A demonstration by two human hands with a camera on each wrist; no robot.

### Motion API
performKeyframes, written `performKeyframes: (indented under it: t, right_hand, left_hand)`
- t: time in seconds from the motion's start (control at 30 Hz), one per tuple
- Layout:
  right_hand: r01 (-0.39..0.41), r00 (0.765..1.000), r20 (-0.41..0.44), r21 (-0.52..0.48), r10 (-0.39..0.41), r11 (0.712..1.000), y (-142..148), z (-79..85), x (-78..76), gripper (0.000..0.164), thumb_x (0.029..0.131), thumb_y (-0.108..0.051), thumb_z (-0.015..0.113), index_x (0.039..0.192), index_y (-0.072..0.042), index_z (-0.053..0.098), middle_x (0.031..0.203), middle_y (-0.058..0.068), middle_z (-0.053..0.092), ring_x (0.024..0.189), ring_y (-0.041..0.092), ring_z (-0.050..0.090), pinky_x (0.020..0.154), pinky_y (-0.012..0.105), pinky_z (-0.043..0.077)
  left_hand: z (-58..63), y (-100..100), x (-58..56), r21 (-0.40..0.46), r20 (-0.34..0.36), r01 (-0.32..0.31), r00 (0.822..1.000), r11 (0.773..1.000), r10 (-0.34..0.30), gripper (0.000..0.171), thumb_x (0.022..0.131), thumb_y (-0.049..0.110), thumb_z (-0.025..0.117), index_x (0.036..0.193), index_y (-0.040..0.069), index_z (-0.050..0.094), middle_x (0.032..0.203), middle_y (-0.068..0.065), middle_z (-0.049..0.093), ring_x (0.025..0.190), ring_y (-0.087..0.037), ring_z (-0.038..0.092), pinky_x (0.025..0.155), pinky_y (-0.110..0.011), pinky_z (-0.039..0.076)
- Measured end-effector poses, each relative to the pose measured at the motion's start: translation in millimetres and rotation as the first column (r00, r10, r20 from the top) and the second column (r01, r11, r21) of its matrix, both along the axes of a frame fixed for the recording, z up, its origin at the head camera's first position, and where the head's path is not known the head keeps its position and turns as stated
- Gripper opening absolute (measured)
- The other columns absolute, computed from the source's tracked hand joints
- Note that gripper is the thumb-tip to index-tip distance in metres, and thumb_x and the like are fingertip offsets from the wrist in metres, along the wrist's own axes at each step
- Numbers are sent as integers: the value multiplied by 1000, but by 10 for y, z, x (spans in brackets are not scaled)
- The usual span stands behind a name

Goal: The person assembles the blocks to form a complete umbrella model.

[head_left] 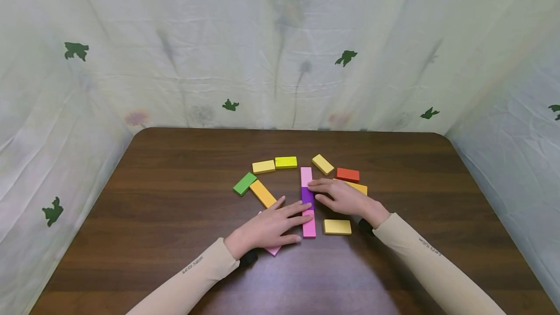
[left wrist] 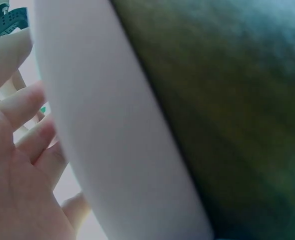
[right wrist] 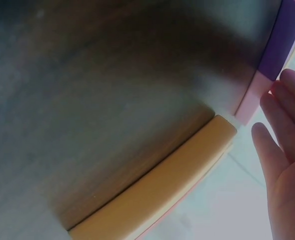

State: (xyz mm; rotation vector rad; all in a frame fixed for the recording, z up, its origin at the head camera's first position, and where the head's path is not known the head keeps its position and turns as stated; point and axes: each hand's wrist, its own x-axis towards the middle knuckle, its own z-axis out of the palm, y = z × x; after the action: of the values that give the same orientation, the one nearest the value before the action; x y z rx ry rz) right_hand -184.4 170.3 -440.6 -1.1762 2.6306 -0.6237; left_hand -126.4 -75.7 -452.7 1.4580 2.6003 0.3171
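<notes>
A pink block (head_left: 306, 175), a purple block (head_left: 307, 198) and a second pink block (head_left: 308, 230) lie end to end in a straight row. My left hand (head_left: 270, 227), fingers spread and nearly straight, reaches the row from the left, with fingertips over the purple and nearer pink blocks. From the other side, my right hand (head_left: 347, 198) has its fingertips at the row where the far pink and purple blocks meet. Under my left hand another pink block (head_left: 273, 251) is mostly hidden. In the right wrist view the right fingers (right wrist: 285, 117) look extended beside the row.
Left of the row lie an orange block (head_left: 263, 194), a green block (head_left: 244, 183) and two yellow blocks (head_left: 263, 167). On the right are a red block (head_left: 348, 175), an orange block (head_left: 358, 187) and pale yellow blocks (head_left: 337, 227). A patterned curtain (head_left: 197, 57) stands behind the wooden table (head_left: 175, 174).
</notes>
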Motion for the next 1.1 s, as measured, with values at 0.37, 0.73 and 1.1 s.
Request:
performKeyframes:
  t: [0.37, 0.73, 1.1]
  right_hand:
    - [-12, 999, -38, -14, 12, 1000, 37, -13, 3, 39, 97, -16, 56, 133, -2, 56, 136, 13, 52, 127, 29, 47, 102, 46, 37]
    - [73, 993, -84, -40, -76, 997, 173, 2, -79, 41, 94, -13, 59, 134, -3, 56, 140, 11, 49, 130, 29, 43, 102, 46, 37]
    - [165, 980, -112, 17, -162, 986, 303, 4, -164, 48, 91, -15, 64, 136, -4, 53, 144, 13, 45, 134, 31, 37, 103, 49, 34]
  left_hand:
    - [17, 11, -42, 14, 23, -16, 1000, 1000, 16, 54, 96, 43, 53, 144, 17, 46, 153, -3, 32, 141, -21, 23, 109, -57, 15]
    - [61, 107, -252, 2, 13, -38, 999, 999, 38, 60, 95, 46, 54, 147, 20, 41, 157, -3, 23, 143, -20, 18, 110, -56, 14]
    - [73, 141, -359, -44, 101, -78, 991, 996, 82, 61, 94, 47, 54, 148, 23, 38, 158, -1, 18, 144, -23, 15, 112, -52, 7]
